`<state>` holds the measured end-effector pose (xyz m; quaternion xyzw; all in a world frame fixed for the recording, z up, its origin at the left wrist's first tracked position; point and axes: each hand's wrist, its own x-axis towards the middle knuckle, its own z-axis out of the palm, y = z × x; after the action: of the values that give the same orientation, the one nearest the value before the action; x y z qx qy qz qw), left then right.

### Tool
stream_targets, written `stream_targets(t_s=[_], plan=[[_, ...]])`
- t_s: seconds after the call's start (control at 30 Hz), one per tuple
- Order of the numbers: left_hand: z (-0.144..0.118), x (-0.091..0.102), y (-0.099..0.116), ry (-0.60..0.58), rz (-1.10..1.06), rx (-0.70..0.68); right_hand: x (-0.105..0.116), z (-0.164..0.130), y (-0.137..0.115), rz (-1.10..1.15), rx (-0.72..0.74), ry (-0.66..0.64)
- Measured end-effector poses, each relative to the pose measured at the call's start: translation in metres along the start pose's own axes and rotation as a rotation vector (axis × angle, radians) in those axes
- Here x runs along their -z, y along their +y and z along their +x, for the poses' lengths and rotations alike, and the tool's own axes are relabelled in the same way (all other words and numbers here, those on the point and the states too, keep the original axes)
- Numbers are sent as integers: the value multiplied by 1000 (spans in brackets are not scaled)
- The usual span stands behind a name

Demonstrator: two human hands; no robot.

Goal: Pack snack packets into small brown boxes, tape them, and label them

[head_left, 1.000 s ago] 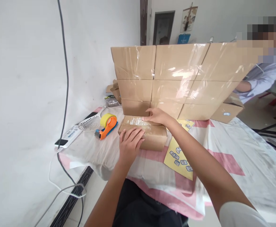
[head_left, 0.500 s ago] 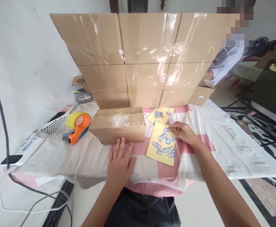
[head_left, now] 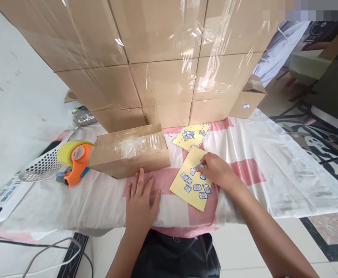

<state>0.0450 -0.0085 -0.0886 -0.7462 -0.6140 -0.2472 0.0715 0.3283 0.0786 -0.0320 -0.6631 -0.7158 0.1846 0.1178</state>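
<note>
A pale yellow sheet (head_left: pixel 179 186) with several small blue-edged stickers lies tilted on the table. Over its upper right edge, my right hand (head_left: pixel 217 170) is closed, with the fingertips pressed together at one of the stickers. Whether a sticker is pinched between them is hidden. My left hand (head_left: pixel 141 200) rests flat on the cloth with fingers spread. Its middle fingertip reaches the lower front edge of a taped cardboard box (head_left: pixel 131 150). Behind the sheet lies a second yellow piece (head_left: pixel 183 144) with a few cut scraps on it.
A wall of taped cartons (head_left: pixel 163 85) stands at the back. On the left are an orange tape dispenser (head_left: pixel 79 162) with yellow tape and a perforated white strip (head_left: pixel 38 166). A small carton (head_left: pixel 245 102) bearing a sticker sits at the back right. Part of another person shows behind.
My view has tipped downward. My right hand has shifted slightly left and down over the stickers, its fingers more curled. The left hand stays flat by the box.
</note>
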Motion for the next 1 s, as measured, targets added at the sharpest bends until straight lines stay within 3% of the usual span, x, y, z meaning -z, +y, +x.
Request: stream_targets(t_s=[0.17, 0.27, 0.37, 0.43, 0.57, 0.7, 0.77, 0.9, 1.0], plan=[[-1, -1, -3, -15, -27, -1, 6, -3, 0, 132, 11, -43], [1, 3, -2, 70, -66, -53, 9, -4, -3, 224, -2, -38], [13, 13, 8, 120, -256, -109, 11, -5, -6, 369, 30, -9], [29, 19, 23, 22, -470, -74, 13, -8, -8, 501, 109, -7], [72, 19, 58, -375, -848, 169, 16, -12, -12, 700, 288, -33], [98, 7, 75, -526, -1055, 249, 15, -13, -12, 729, 349, -42], [99, 3, 75, -527, -1119, 270, 13, -12, -11, 669, 346, 43], [96, 0, 70, -412, -1100, 291, 8, -14, -12, 497, 453, 260], [96, 0, 69, -378, -1064, 269, 5, -18, -14, 440, 552, 246]])
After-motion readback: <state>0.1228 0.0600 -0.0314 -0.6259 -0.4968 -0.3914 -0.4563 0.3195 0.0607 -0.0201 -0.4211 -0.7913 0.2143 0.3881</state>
